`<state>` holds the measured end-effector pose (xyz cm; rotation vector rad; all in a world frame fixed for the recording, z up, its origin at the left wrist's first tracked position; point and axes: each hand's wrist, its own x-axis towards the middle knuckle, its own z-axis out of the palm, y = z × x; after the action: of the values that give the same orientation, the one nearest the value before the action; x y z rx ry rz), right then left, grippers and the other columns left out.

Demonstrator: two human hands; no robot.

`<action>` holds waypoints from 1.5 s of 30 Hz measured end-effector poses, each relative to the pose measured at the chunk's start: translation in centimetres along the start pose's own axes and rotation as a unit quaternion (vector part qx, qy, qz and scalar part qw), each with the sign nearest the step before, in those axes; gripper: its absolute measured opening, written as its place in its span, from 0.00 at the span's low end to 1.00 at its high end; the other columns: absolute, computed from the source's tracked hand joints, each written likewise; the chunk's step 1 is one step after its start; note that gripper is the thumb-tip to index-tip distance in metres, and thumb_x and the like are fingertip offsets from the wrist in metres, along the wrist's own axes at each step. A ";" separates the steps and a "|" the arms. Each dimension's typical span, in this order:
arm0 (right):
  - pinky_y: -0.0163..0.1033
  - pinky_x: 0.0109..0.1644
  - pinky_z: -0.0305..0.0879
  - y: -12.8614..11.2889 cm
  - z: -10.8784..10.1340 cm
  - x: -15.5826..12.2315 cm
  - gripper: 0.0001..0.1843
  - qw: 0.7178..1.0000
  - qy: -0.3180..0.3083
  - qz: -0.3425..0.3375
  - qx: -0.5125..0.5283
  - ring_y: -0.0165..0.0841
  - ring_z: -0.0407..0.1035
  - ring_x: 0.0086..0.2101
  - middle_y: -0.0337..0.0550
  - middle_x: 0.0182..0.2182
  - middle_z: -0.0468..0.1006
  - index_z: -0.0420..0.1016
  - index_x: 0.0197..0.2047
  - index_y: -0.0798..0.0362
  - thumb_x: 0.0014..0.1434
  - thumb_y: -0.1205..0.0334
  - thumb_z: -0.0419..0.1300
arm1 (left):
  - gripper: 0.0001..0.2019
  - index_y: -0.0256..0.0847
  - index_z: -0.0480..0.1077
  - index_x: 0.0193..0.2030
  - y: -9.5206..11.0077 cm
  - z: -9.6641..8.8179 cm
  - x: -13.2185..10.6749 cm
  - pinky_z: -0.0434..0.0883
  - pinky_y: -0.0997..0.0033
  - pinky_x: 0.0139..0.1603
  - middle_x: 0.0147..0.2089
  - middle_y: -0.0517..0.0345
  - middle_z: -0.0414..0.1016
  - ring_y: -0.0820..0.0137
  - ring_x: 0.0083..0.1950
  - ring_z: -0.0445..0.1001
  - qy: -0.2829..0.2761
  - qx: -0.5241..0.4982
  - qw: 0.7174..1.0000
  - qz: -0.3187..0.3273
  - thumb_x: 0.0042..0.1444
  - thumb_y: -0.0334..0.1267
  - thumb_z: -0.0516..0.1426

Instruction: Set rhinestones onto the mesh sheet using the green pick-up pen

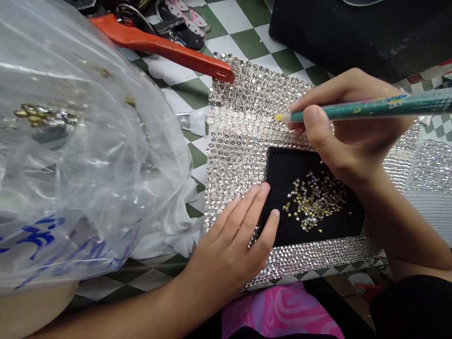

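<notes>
A green pencil (353,109) with a yellow tip is pinched between the thumb and fingers of my right hand (353,120). Its tip points left, over a sheet of silvery rhinestones (233,155); whether it touches the stones I cannot tell. My left hand (240,230) lies flat on that sheet, fingers extended, with the fingertips at the left edge of a black ridged tray (282,174). Loose gold-backed rhinestones (314,202) are scattered on the tray, which rests on the sheet. My right wrist hides part of the tray's right side.
A large clear plastic bag (106,165) with gold and silver bits fills the left. An orange handle (158,47) reaches over the sheet's upper corner. Keychain-like charms (185,26) and a black object (353,42) lie at the back on the checkered cloth (229,19).
</notes>
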<state>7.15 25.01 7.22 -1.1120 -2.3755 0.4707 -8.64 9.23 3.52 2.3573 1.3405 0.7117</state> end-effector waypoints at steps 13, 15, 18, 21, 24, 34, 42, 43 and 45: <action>0.34 0.30 0.67 -0.5 0.7 0.3 0.06 1.000 -0.004 0.009 0.028 0.25 0.68 0.27 0.38 0.29 0.75 0.67 0.31 0.48 0.58 0.64 0.52 | 0.17 0.30 0.64 0.52 0.0 0.0 -0.1 0.58 0.57 0.59 0.61 0.34 0.56 0.54 0.63 0.55 -0.002 0.004 1.000 -0.001 0.56 0.33 0.52; 0.35 0.30 0.67 -0.5 0.6 0.3 0.06 1.000 -0.004 0.009 0.022 0.25 0.68 0.27 0.37 0.29 0.75 0.68 0.31 0.48 0.58 0.64 0.52 | 0.17 0.30 0.64 0.52 0.0 0.0 0.0 0.58 0.57 0.59 0.61 0.33 0.56 0.54 0.63 0.55 -0.004 0.003 1.000 -0.002 0.56 0.33 0.52; 0.36 0.32 0.67 -0.5 -0.2 0.1 0.05 1.000 -0.006 -0.003 0.003 0.26 0.69 0.28 0.38 0.29 0.75 0.69 0.32 0.49 0.58 0.64 0.53 | 0.17 0.31 0.64 0.53 0.0 0.0 -0.1 0.58 0.57 0.59 0.61 0.34 0.56 0.55 0.64 0.55 -0.002 0.006 1.000 -0.003 0.56 0.33 0.52; 0.36 0.30 0.67 -0.6 -1.6 -0.7 0.06 1.000 0.017 0.012 -0.015 0.26 0.69 0.28 0.40 0.29 0.75 0.73 0.34 0.54 0.56 0.66 0.55 | 0.17 0.31 0.64 0.53 0.0 0.0 -0.1 0.58 0.57 0.59 0.61 0.34 0.56 0.55 0.63 0.55 -0.003 0.006 1.000 -0.004 0.57 0.33 0.52; 0.37 0.28 0.65 -0.6 -2.8 -2.3 0.07 0.996 0.066 0.057 -0.035 0.27 0.69 0.26 0.41 0.27 0.76 0.75 0.33 0.58 0.52 0.69 0.57 | 0.17 0.30 0.64 0.52 0.0 0.0 -0.1 0.59 0.56 0.59 0.61 0.33 0.56 0.54 0.63 0.55 -0.004 0.004 1.000 -0.004 0.56 0.33 0.52; 0.34 0.23 0.60 0.0 -2.0 -6.6 0.03 0.980 0.164 0.110 -0.021 0.26 0.68 0.22 0.35 0.20 0.73 0.74 0.24 0.55 0.46 0.69 0.59 | 0.16 0.31 0.64 0.52 0.1 -0.1 0.0 0.58 0.56 0.59 0.61 0.33 0.56 0.54 0.63 0.55 -0.003 0.005 1.000 -0.003 0.56 0.32 0.52; 0.36 0.23 0.62 0.0 -2.8 -5.8 0.05 0.985 0.125 0.123 -0.004 0.27 0.69 0.22 0.36 0.23 0.75 0.74 0.28 0.55 0.47 0.72 0.58 | 0.16 0.31 0.64 0.52 0.1 -0.1 -0.1 0.58 0.56 0.59 0.61 0.34 0.56 0.54 0.64 0.55 -0.004 0.000 1.000 -0.005 0.57 0.33 0.51; 0.36 0.23 0.62 0.0 -2.8 -5.6 0.05 0.984 0.129 0.124 0.003 0.27 0.69 0.22 0.37 0.23 0.76 0.74 0.28 0.54 0.47 0.72 0.58 | 0.16 0.31 0.64 0.52 0.1 0.0 -0.1 0.58 0.56 0.59 0.61 0.34 0.55 0.54 0.64 0.55 -0.004 -0.001 1.000 -0.005 0.57 0.33 0.51; 0.36 0.22 0.61 0.0 -2.7 -5.4 0.06 0.984 0.139 0.111 0.013 0.27 0.68 0.21 0.37 0.22 0.75 0.75 0.28 0.55 0.47 0.72 0.58 | 0.17 0.31 0.64 0.52 0.1 0.0 -0.1 0.58 0.56 0.59 0.62 0.34 0.55 0.54 0.64 0.54 -0.006 0.000 1.000 -0.006 0.57 0.34 0.51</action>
<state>11.67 21.07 8.03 -1.3423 -2.0112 0.3911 -8.62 9.13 3.60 2.3476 1.3495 0.6933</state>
